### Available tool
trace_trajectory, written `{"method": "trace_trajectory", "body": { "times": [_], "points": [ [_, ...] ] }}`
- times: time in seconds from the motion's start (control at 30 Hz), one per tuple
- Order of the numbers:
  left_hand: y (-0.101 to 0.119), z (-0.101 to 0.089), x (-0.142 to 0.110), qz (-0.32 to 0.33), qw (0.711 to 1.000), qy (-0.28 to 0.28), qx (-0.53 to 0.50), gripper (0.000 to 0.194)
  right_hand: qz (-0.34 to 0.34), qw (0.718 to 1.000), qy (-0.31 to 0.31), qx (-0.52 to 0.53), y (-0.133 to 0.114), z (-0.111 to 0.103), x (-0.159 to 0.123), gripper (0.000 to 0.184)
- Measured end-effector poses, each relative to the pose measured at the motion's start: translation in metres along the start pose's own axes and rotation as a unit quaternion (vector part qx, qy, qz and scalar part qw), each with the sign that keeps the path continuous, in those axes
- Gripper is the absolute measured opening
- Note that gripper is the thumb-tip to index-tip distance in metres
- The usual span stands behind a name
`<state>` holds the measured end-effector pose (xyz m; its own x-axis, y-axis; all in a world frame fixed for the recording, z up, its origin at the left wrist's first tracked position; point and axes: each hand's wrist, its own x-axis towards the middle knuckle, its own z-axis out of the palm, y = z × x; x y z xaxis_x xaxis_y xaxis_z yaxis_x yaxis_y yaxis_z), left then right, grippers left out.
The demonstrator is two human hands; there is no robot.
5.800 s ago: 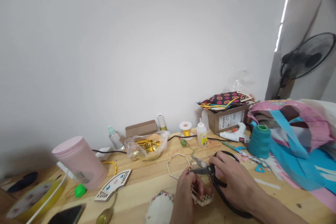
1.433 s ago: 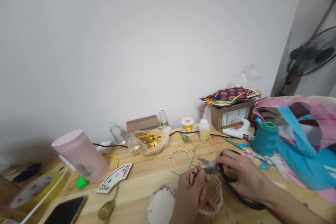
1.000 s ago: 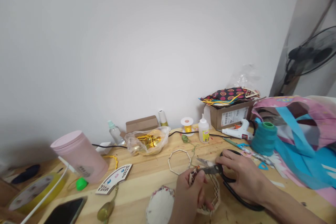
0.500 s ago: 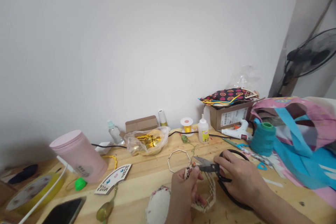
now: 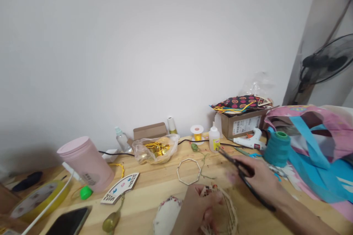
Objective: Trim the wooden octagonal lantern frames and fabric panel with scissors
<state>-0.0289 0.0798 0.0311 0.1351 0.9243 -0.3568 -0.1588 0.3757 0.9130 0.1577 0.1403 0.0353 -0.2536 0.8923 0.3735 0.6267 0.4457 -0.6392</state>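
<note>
My left hand pinches a pale wooden lattice frame near the table's front edge; an orange bit shows at its top, and my fingers hide part of the frame. My right hand grips black-handled scissors, their blades pointing up and left, apart from the frame. A thin pale octagonal ring lies just beyond my left hand. A white rounded panel with a coloured edge rests left of that hand. Green thread trails from a small green bundle.
At the back stand a glue bottle, a yellow thread spool and a bag of golden pieces. A glue gun and teal thread cone sit right. Left are a pink cup, phone and fan-shaped panel.
The scissors have swung away from the frame, up and to the right, with my right hand. My left hand and the frame have moved slightly down and right.
</note>
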Motion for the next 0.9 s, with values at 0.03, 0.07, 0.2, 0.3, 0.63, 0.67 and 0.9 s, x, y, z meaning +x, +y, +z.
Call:
{"method": "trace_trajectory", "body": {
  "times": [0.03, 0.07, 0.2, 0.3, 0.63, 0.67, 0.9],
  "points": [
    [-0.001, 0.0, 0.001, 0.002, 1.0, -0.012, 0.0, 0.03, -0.009, 0.997, -0.051, 0.06, -0.008, 0.004, -0.002, 0.025],
    [-0.002, 0.0, 0.002, 0.002, 1.0, -0.023, -0.005, 0.029, -0.019, 0.988, -0.099, 0.116, -0.017, 0.008, -0.004, 0.024],
    [-0.002, 0.001, 0.0, 0.03, 0.998, -0.03, -0.041, 0.027, -0.002, 0.943, -0.184, 0.277, -0.034, 0.021, -0.008, 0.019],
    [0.002, 0.001, -0.002, 0.07, 0.993, -0.023, -0.09, 0.031, 0.046, 0.916, -0.179, 0.357, -0.033, 0.022, -0.008, 0.017],
    [0.001, 0.013, 0.005, 0.235, 0.962, -0.092, -0.105, 0.05, 0.171, 0.817, -0.08, 0.545, -0.034, 0.029, -0.013, 0.022],
    [0.0, 0.015, 0.004, 0.238, 0.965, -0.073, -0.076, 0.044, 0.163, 0.827, -0.084, 0.531, -0.034, 0.031, -0.013, 0.02],
    [-0.002, 0.005, 0.001, 0.156, 0.986, -0.022, -0.06, 0.028, 0.149, 0.864, -0.062, 0.477, -0.033, 0.029, -0.009, 0.029]
  ]
}}
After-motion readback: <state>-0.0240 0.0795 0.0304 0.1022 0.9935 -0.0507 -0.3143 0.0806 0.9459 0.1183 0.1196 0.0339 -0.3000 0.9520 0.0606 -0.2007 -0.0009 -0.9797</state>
